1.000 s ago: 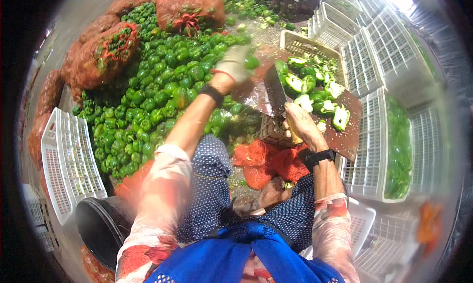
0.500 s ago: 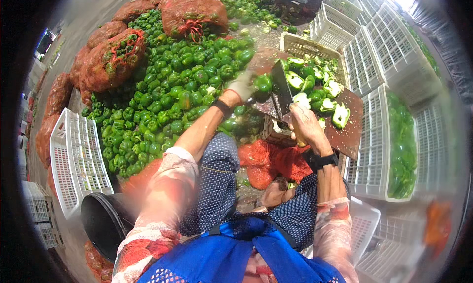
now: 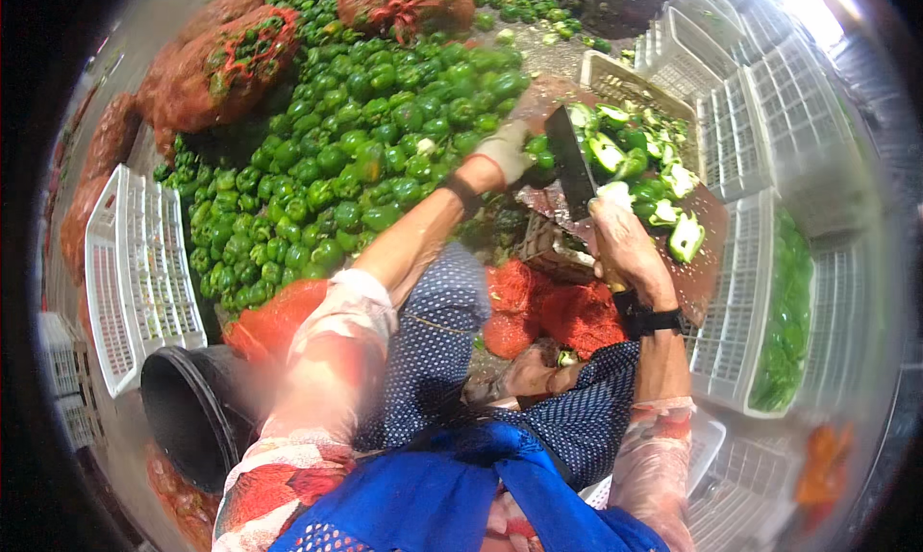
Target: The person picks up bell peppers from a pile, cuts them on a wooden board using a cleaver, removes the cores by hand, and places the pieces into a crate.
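Observation:
My left hand [image 3: 507, 151], in a pale glove, grips a green bell pepper [image 3: 541, 162] just left of the blade. My bare right hand [image 3: 630, 244] is closed round the handle of a cleaver [image 3: 573, 163], its broad dark blade pointing away from me. Beneath them is a brown cutting board [image 3: 700, 249]. Right of the blade lie cut pepper halves [image 3: 686, 237] with pale insides showing, and several more pieces spread farther back. Whether the blade touches the held pepper, I cannot tell.
A large heap of whole green peppers [image 3: 332, 158] covers the ground at left. Red mesh sacks [image 3: 226, 76] stand behind it. White crates [image 3: 144, 273] are at left, with stacked crates [image 3: 735, 302] along the right. A black bucket [image 3: 187, 417] lies near my left arm; red netting [image 3: 577, 316] lies between my legs.
The whole view has shifted slightly, with the board and both hands now a little farther right. The pepper stays in my left hand and the cleaver in my right.

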`<action>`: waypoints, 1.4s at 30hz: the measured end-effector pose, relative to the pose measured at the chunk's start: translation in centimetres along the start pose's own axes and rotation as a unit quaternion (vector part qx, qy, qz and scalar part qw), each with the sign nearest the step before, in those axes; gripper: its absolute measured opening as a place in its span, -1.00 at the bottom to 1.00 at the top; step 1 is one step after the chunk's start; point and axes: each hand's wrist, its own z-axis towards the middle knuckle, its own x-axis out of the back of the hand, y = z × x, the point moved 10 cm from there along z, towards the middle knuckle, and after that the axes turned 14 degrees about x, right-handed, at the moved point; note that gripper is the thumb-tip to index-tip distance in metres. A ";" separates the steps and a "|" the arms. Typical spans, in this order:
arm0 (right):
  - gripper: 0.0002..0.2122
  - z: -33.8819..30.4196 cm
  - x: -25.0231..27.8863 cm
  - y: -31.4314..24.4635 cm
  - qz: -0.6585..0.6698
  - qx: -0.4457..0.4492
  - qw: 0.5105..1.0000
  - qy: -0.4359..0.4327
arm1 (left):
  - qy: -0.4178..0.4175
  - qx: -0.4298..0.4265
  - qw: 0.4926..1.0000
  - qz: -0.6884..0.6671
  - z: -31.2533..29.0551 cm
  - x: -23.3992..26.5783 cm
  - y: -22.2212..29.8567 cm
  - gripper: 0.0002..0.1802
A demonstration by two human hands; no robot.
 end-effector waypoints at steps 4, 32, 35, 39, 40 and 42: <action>-0.62 3.5 -1.6 -1.2 -0.267 0.139 0.953 -0.015 | 0.040 -0.070 0.995 0.051 -0.2 -0.1 0.9 -0.64; -0.62 0.5 -0.4 2.0 -0.107 -0.074 0.989 0.068 | 0.039 0.362 0.898 0.247 -19.6 15.8 -34.3 -0.50; -0.61 0.0 0.4 2.8 -0.125 -0.116 0.980 0.104 | -0.071 0.358 0.866 0.342 -29.9 11.0 -40.0 -0.66; -0.58 -0.1 1.1 3.9 -0.124 -0.131 0.978 0.104 | -0.154 0.502 0.798 0.295 -41.8 5.4 -43.6 -0.69; -0.58 0.2 1.3 4.0 -0.126 -0.117 0.981 0.092 | -0.114 0.494 0.821 0.261 -42.3 5.2 -43.3 -0.69; -0.56 0.6 1.0 4.3 -0.124 -0.088 0.987 0.058 | -0.114 0.452 0.852 0.238 -41.3 4.1 -42.6 -0.68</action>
